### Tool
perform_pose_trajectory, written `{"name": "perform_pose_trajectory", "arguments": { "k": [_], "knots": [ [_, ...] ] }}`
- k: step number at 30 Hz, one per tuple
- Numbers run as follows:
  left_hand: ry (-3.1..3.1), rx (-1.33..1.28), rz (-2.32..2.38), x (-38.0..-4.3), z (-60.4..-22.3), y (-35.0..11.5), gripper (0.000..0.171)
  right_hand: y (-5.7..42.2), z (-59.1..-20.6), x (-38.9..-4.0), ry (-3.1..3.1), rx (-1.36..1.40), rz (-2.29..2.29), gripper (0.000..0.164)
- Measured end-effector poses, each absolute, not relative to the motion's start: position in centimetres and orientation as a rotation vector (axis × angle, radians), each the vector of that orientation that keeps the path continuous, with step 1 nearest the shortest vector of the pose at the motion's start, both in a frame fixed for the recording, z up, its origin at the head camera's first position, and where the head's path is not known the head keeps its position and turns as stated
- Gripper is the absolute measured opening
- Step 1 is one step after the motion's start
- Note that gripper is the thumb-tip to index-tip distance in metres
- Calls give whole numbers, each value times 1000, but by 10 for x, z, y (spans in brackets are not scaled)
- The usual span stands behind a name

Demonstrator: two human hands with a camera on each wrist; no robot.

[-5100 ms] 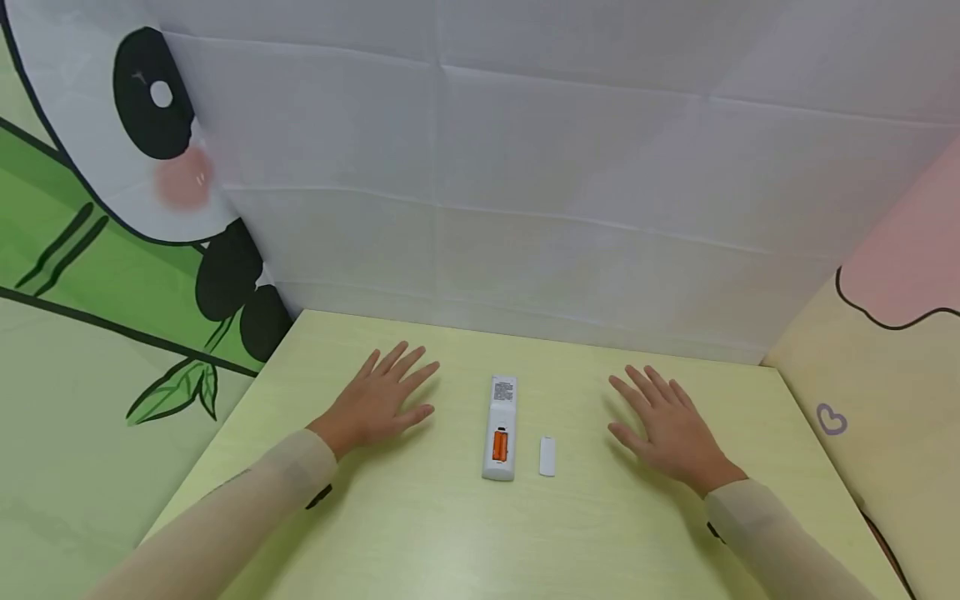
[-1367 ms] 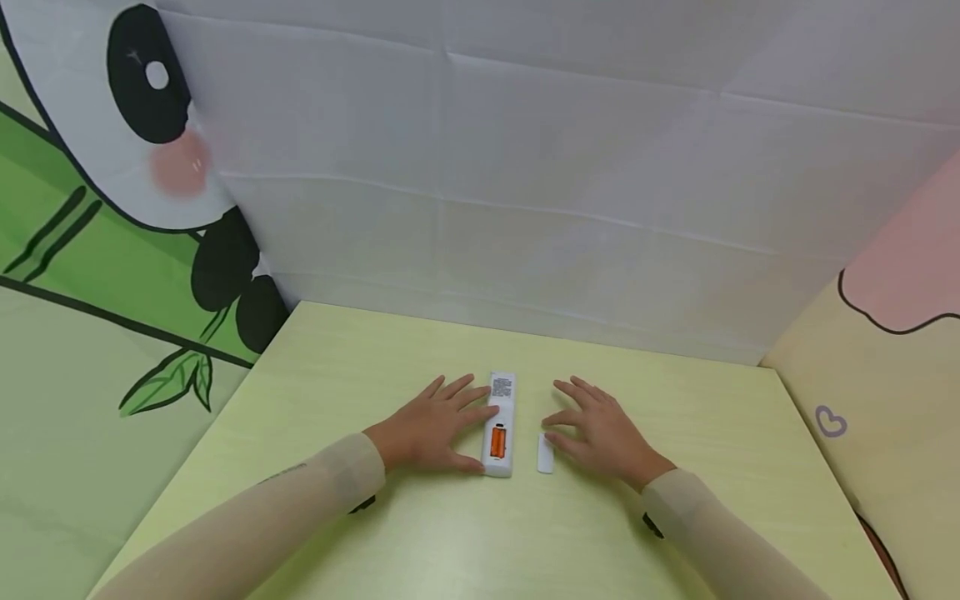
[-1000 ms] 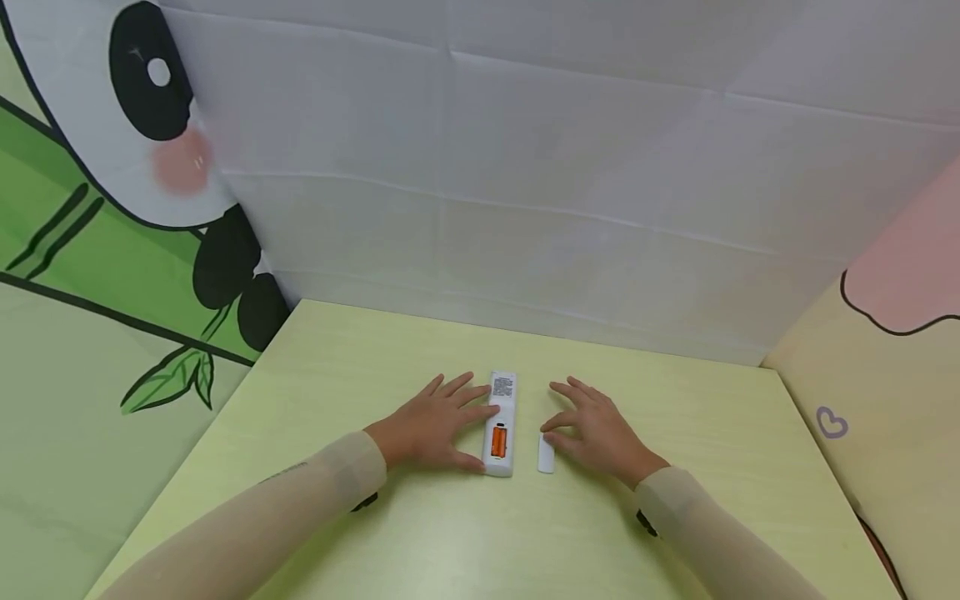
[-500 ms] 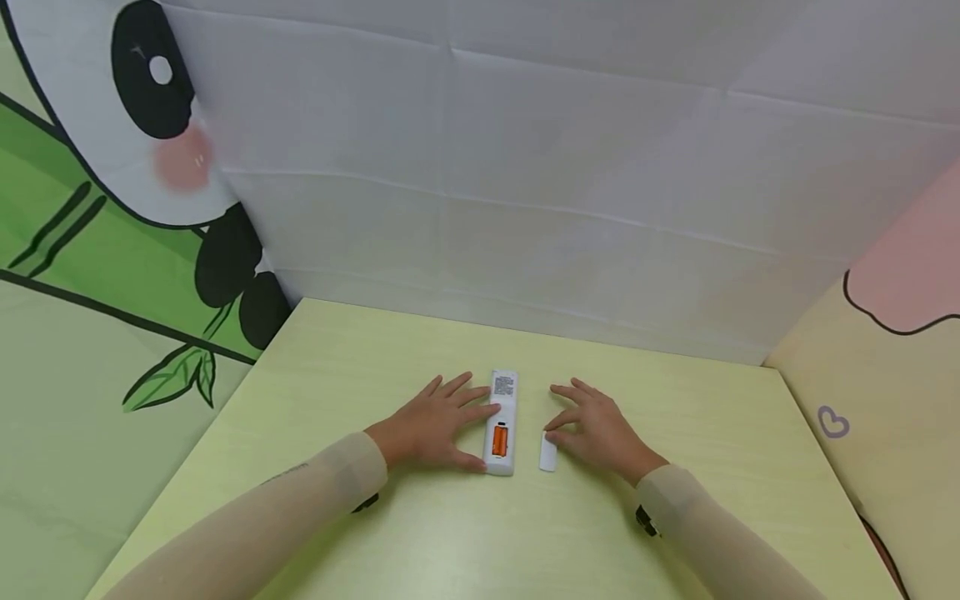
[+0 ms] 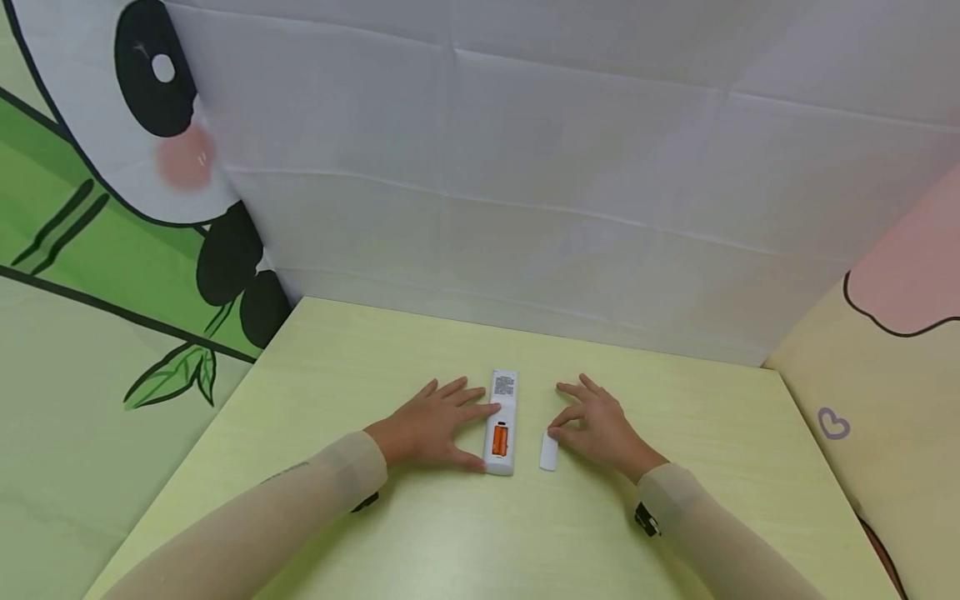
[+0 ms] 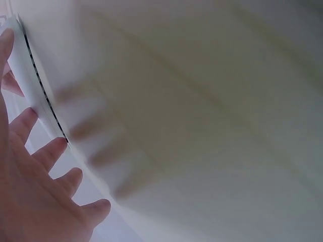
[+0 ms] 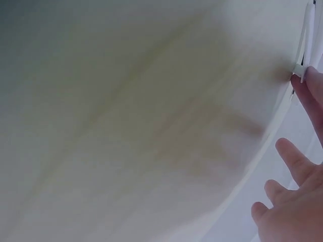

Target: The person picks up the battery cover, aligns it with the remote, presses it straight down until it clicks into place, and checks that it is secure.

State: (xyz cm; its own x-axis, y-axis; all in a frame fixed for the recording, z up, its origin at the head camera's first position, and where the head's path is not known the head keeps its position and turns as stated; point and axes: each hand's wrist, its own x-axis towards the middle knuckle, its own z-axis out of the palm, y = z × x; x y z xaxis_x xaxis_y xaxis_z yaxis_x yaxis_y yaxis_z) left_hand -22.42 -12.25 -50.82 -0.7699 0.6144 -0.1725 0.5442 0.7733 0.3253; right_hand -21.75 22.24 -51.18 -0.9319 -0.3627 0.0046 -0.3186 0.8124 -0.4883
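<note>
A white remote control (image 5: 504, 412) lies back side up on the table, a printed label at its far end. Its battery compartment is uncovered and shows orange batteries (image 5: 499, 441). My left hand (image 5: 435, 427) is spread beside it, index fingertip and thumb touching the remote's left side. To the right, my right hand (image 5: 603, 435) pinches the far end of the small white battery cover (image 5: 549, 456) between thumb and index finger; the other fingers stay extended. In the right wrist view the cover (image 7: 308, 43) is slightly raised at the pinched end.
The pale yellow table (image 5: 420, 542) ends at a white cloth wall (image 5: 562, 208) at the back. A panda-and-bamboo printed sheet (image 5: 135, 292) flanks the left, a beige and pink panel (image 5: 885, 383) the right.
Both hands have come inward from the table's sides: the left to the remote, the right to the cover. Lately the right fingers have closed on the cover's far end, tilting it slightly.
</note>
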Motion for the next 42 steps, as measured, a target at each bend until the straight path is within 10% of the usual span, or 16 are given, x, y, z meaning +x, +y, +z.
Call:
{"name": "perform_pose_trajectory", "arguments": {
  "k": [42],
  "knots": [
    [2660, 828, 421, -220, -502, -122, 96, 187, -520, -243, 2865, -591, -1028, 12]
  ]
}}
